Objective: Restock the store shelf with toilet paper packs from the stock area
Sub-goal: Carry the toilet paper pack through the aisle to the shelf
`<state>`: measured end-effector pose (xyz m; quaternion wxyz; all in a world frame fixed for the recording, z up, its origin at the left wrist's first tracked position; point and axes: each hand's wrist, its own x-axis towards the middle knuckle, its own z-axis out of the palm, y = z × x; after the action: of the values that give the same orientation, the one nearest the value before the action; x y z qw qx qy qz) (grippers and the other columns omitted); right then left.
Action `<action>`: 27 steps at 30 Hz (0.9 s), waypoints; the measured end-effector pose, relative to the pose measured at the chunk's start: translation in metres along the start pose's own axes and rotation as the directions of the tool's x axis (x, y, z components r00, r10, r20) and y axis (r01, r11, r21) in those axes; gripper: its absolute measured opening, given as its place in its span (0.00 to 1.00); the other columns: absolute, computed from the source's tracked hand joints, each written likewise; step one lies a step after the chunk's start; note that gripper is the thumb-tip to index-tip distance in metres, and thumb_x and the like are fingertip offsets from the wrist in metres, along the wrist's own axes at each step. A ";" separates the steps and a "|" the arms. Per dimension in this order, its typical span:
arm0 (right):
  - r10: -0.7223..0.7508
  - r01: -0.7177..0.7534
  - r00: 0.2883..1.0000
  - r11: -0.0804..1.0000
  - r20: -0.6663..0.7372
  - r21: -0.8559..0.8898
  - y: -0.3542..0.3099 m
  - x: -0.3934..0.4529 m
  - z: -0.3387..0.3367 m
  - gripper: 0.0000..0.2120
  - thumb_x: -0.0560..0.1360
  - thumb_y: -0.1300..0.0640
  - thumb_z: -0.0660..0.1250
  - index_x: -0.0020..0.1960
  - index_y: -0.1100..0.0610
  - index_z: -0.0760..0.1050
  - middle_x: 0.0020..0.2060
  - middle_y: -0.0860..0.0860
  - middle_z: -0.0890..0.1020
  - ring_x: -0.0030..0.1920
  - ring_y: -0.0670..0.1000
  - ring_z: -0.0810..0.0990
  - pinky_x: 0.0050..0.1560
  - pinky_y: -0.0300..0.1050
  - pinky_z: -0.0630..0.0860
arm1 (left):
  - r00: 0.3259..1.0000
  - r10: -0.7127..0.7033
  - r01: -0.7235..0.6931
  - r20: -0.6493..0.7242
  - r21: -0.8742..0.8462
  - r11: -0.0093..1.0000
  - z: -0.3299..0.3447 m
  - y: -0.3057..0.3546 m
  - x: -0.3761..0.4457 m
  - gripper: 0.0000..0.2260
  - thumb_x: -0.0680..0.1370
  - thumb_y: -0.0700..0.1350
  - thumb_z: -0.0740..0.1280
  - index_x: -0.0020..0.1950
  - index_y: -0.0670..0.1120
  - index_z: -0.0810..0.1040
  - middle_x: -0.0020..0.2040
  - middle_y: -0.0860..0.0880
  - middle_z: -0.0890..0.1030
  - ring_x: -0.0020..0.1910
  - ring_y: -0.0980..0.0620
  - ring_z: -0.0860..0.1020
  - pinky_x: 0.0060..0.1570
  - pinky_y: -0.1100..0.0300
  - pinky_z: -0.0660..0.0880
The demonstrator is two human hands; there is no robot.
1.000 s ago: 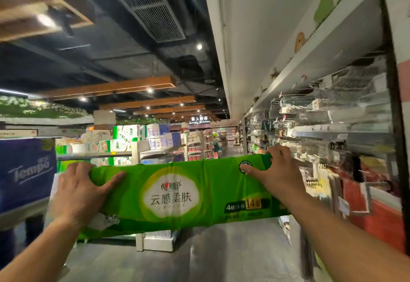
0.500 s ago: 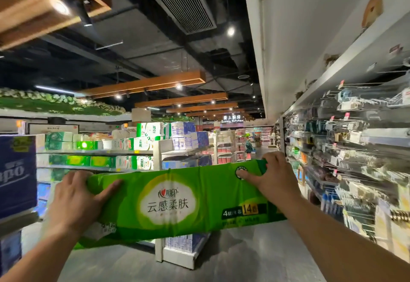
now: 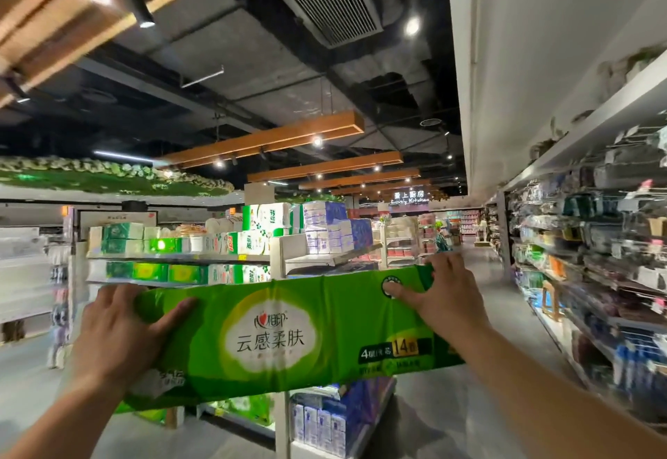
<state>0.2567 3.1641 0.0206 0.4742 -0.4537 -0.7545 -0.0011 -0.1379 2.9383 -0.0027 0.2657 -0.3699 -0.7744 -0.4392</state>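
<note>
A long green toilet paper pack (image 3: 281, 336) with white Chinese lettering is held crosswise in front of me at chest height. My left hand (image 3: 119, 332) grips its left end, thumb across the front face. My right hand (image 3: 440, 300) grips the right end, fingers curled over the top edge and thumb on the front. Behind the pack stands a store shelf unit (image 3: 180, 260) stocked with green and white tissue packs.
A wall rack (image 3: 595, 260) of hanging goods runs along the right side. An open grey aisle floor (image 3: 483, 278) leads ahead between it and the central shelves. Blue and white packs (image 3: 328, 227) are stacked on top of the central unit, and more sit low down (image 3: 325, 422).
The view has swung left and the right-hand rack has slid toward the frame edge. The central tissue shelves have come nearer. Both hands keep the same hold on the pack.
</note>
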 end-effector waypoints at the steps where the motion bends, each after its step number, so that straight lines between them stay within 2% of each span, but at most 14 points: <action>1: 0.001 -0.001 1.000 1.000 0.007 0.007 0.001 0.014 0.014 0.50 0.59 0.17 0.60 0.67 0.51 0.66 0.65 0.51 0.67 0.65 0.56 0.70 0.63 0.57 0.73 | 1.000 -0.003 0.003 -0.009 0.007 1.000 0.012 -0.003 0.012 0.37 0.66 0.81 0.61 0.56 0.51 0.71 0.56 0.46 0.71 0.55 0.41 0.73 0.55 0.40 0.76; 5: -0.019 0.019 0.999 1.000 0.026 0.014 0.010 0.070 0.085 0.50 0.58 0.14 0.57 0.64 0.50 0.66 0.61 0.50 0.68 0.62 0.56 0.72 0.61 0.55 0.74 | 0.999 -0.025 0.027 -0.022 0.056 0.998 0.066 -0.020 0.057 0.34 0.68 0.78 0.65 0.55 0.49 0.73 0.55 0.45 0.73 0.53 0.42 0.73 0.53 0.39 0.76; 10: -0.074 0.068 0.996 0.993 0.056 0.092 0.022 0.127 0.175 0.43 0.60 0.16 0.61 0.61 0.47 0.66 0.59 0.48 0.68 0.60 0.54 0.72 0.57 0.52 0.74 | 0.996 -0.065 0.073 -0.067 0.124 0.990 0.128 -0.044 0.098 0.33 0.68 0.75 0.68 0.55 0.49 0.75 0.54 0.45 0.73 0.54 0.42 0.72 0.54 0.41 0.75; 12: -0.096 0.089 0.994 0.989 0.059 0.117 0.026 0.153 0.210 0.45 0.60 0.17 0.62 0.62 0.49 0.69 0.59 0.49 0.69 0.60 0.54 0.72 0.58 0.53 0.74 | 0.993 -0.068 0.081 -0.093 0.143 0.986 0.151 -0.051 0.112 0.31 0.68 0.74 0.69 0.54 0.48 0.75 0.53 0.45 0.73 0.54 0.42 0.72 0.55 0.41 0.74; 15: -0.141 0.128 0.987 0.979 0.073 0.160 0.030 0.193 0.261 0.48 0.60 0.17 0.61 0.65 0.52 0.70 0.61 0.51 0.70 0.62 0.55 0.72 0.61 0.56 0.74 | 0.988 -0.090 0.113 -0.127 0.179 0.977 0.184 -0.059 0.133 0.31 0.68 0.73 0.69 0.55 0.48 0.74 0.54 0.45 0.74 0.54 0.41 0.72 0.55 0.41 0.73; 19: -0.206 0.181 0.973 0.962 0.106 0.205 0.024 0.250 0.323 0.48 0.62 0.18 0.61 0.67 0.54 0.70 0.64 0.51 0.69 0.64 0.55 0.70 0.63 0.55 0.73 | 0.969 -0.161 0.195 -0.187 0.183 0.964 0.219 -0.061 0.164 0.31 0.67 0.72 0.69 0.55 0.49 0.73 0.54 0.44 0.72 0.57 0.38 0.72 0.58 0.40 0.73; 23: -0.266 0.233 0.959 0.935 0.094 0.266 0.013 0.301 0.385 0.46 0.61 0.17 0.60 0.62 0.53 0.70 0.57 0.50 0.69 0.57 0.54 0.73 0.56 0.54 0.76 | 0.951 -0.208 0.257 -0.229 0.210 0.943 0.244 -0.072 0.192 0.30 0.67 0.72 0.67 0.54 0.49 0.74 0.56 0.44 0.73 0.58 0.39 0.72 0.58 0.42 0.72; 27: -0.314 0.263 0.943 0.909 0.114 0.324 -0.005 0.331 0.448 0.45 0.61 0.17 0.61 0.60 0.53 0.70 0.57 0.50 0.67 0.57 0.55 0.72 0.55 0.54 0.75 | 0.935 -0.242 0.303 -0.260 0.231 0.924 0.265 -0.096 0.215 0.31 0.67 0.73 0.66 0.55 0.49 0.73 0.55 0.46 0.71 0.57 0.41 0.71 0.57 0.42 0.72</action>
<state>-0.1129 3.5812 0.0136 0.4695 -0.2569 -0.8407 0.0820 -0.3642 3.2107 -0.0157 0.3357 -0.1660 -0.8352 -0.4027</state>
